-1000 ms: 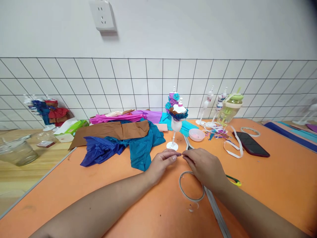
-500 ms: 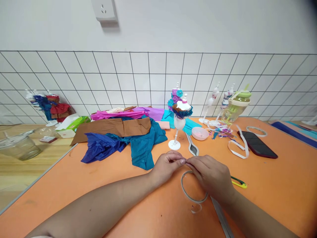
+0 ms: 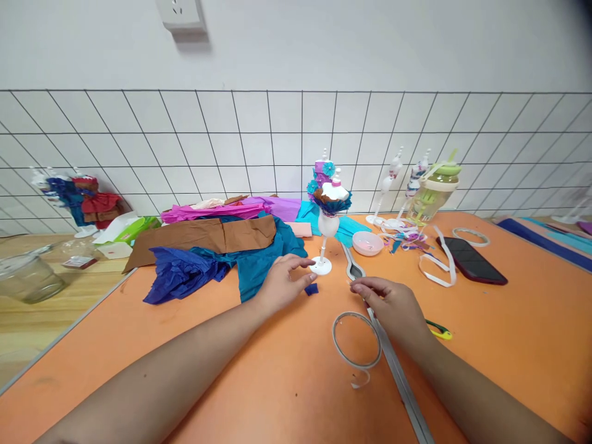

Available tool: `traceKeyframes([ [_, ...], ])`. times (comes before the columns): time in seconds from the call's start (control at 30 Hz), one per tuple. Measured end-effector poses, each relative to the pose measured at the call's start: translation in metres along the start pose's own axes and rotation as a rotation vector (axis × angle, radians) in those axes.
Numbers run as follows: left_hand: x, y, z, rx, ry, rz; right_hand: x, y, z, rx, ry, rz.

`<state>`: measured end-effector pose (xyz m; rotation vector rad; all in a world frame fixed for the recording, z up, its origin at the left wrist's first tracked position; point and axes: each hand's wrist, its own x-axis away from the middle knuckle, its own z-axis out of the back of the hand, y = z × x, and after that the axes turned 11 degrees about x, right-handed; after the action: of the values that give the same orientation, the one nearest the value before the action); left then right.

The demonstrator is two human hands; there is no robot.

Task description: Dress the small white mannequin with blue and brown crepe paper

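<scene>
Holding the left hand wide, with thumb and fingers parted and gripping nothing visible, just beside the round foot of the white figure stand, standing upright past those fingertips; risking a topple through a brush against so small a foot under so ruffled a top, perhaps toward the pink dish beyond the right hand. Holding that right hand narrow, with thumb close to fingers, without showing plainly whether pinching a tiny scrap or nothing; possibly losing so slight a thing through a slack pinch. Leaving the blue paper scrap loose on the orange table, just nearer than the left thumb tip, perhaps skidding or creasing under a careless sweep of the palm. Also having the tape ring nearer than both hands, with a loose curl beside it, possibly sticking to a low wrist or to the gray strip running beneath the right hand
</scene>
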<state>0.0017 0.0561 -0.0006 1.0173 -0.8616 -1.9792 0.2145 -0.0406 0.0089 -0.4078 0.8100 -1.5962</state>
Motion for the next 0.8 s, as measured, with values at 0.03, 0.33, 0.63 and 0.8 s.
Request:
traceKeyframes([
  [0.03,-0.001,-0.001,0.004,-0.105,-0.046,-0.034,-0.002,0.002,0.0,-0.095,-0.06,-0.048],
  [0.33,-0.008,-0.002,0.019,-0.484,-0.483,-0.352,-0.001,0.005,-0.006,-0.213,-0.151,0.108],
  [0.63,-0.003,-0.002,-0.003,-0.41,-0.357,-0.208,0.002,0.004,-0.008,0.089,-0.079,0.21],
  [0.8,0.01,0.015,-0.016,-0.477,-0.335,-0.201,0.002,0.004,-0.015,0.247,-0.105,0.221],
])
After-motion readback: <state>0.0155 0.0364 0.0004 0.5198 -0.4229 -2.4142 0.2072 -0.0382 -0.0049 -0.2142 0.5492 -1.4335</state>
